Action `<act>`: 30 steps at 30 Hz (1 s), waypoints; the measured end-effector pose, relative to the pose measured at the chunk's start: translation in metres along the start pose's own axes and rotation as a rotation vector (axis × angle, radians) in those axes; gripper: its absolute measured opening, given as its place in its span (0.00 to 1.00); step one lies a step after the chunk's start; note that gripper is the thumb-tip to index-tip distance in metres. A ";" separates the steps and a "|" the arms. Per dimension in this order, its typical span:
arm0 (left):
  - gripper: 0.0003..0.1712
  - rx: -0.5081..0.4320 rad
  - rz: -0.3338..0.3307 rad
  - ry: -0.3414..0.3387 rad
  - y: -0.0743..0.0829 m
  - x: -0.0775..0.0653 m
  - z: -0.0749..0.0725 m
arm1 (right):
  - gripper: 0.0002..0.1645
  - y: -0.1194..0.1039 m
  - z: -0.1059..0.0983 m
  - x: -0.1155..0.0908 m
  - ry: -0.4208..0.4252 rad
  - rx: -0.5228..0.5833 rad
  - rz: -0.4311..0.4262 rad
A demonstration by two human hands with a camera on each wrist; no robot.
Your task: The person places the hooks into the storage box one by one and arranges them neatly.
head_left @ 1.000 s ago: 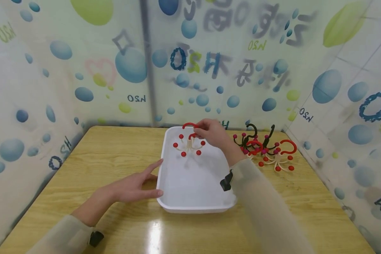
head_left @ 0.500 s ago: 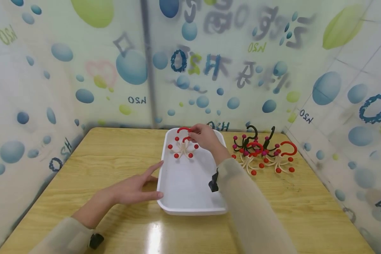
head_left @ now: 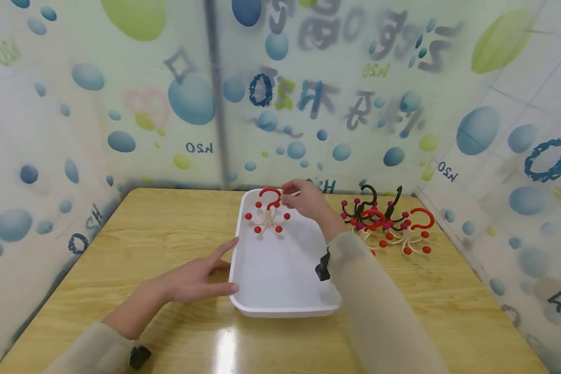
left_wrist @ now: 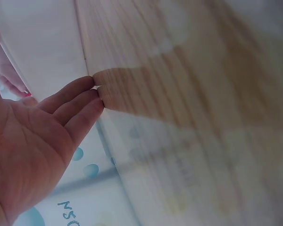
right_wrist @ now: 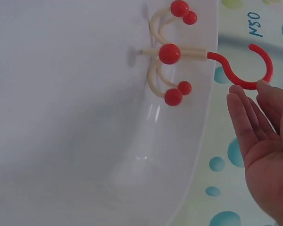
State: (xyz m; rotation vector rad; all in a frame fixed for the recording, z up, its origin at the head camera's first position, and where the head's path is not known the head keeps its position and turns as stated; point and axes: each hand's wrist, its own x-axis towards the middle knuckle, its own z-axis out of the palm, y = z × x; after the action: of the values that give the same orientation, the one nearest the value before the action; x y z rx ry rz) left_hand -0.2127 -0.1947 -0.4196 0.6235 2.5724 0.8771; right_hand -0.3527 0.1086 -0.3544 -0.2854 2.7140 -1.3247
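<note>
One hook rack [head_left: 267,213] with a red hook and red ball tips stands in the white tray [head_left: 280,291], near the tray's far left corner. My right hand [head_left: 304,200] is just beside the hook, with fingers straight and relaxed, holding nothing; in the right wrist view my fingertips [right_wrist: 238,94] lie right at the hook's curve, and I cannot tell whether they touch it. Half a second ago this hand gripped the hook; it has since let go, and the rack now rests on its own legs on the tray floor at about the same spot.

My left hand [head_left: 194,280] lies flat on the desk [head_left: 145,239] with fingers spread and straight, fingertips [left_wrist: 92,94] touching the tray's left wall near its front corner. This hand has not changed position since the earlier frames.

Several more racks [head_left: 385,223], some black with magenta tips and some cream with red tips, stand clustered near the desk's far right corner, apart from the tray, as before.
</note>
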 end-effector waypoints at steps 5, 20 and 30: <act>0.58 0.006 0.017 0.002 0.000 -0.001 0.001 | 0.21 -0.004 -0.032 -0.016 0.023 -0.010 -0.058; 0.59 -0.015 0.049 0.006 0.000 0.000 0.002 | 0.23 0.039 -0.130 -0.095 0.124 -0.194 -0.084; 0.58 -0.002 0.048 0.009 0.001 -0.001 0.002 | 0.28 0.094 -0.164 -0.131 0.115 -0.246 0.013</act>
State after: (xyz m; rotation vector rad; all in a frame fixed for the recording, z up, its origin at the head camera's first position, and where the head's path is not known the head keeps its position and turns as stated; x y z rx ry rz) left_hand -0.2112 -0.1940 -0.4203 0.6848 2.5736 0.8994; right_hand -0.2652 0.3195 -0.3260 -0.2176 2.9725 -1.0329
